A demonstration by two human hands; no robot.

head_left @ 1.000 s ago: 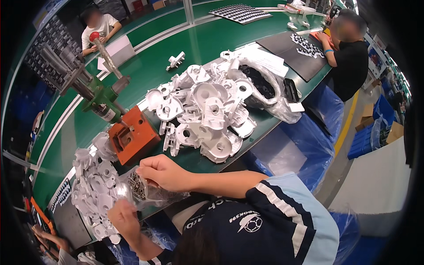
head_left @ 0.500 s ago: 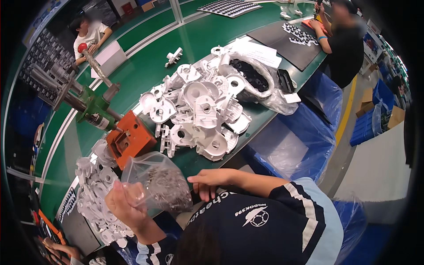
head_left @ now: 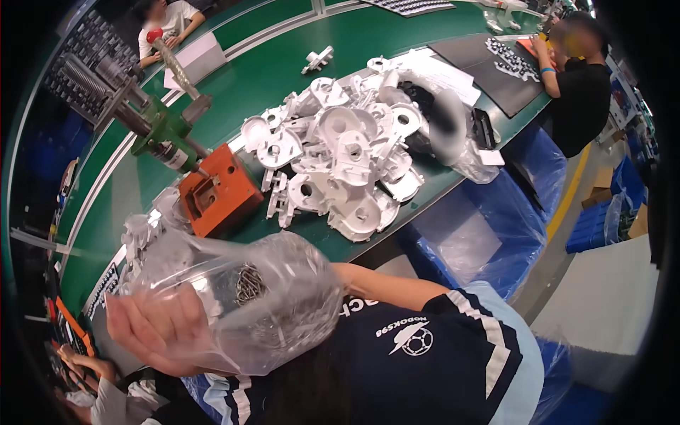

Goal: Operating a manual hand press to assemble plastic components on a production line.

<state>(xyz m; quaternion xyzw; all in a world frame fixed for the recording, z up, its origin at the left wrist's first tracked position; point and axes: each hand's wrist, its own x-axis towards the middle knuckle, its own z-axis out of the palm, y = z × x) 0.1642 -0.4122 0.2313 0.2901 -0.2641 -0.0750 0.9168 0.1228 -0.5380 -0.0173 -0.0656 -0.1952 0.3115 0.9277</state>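
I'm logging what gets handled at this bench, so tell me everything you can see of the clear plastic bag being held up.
The clear, crinkled plastic bag is lifted close to the camera, above the near edge of the green table. It looks thin and glossy, bulging rounded, with a cluster of small dark metal pins showing through its wall. The left hand shows through the film, gripping it from the left. The right forearm leads in behind it, but the right hand is hidden. Its opening cannot be made out.

1 clear plastic bag of screws, 1 orange fixture block, 1 pile of white castings, 1 green press.
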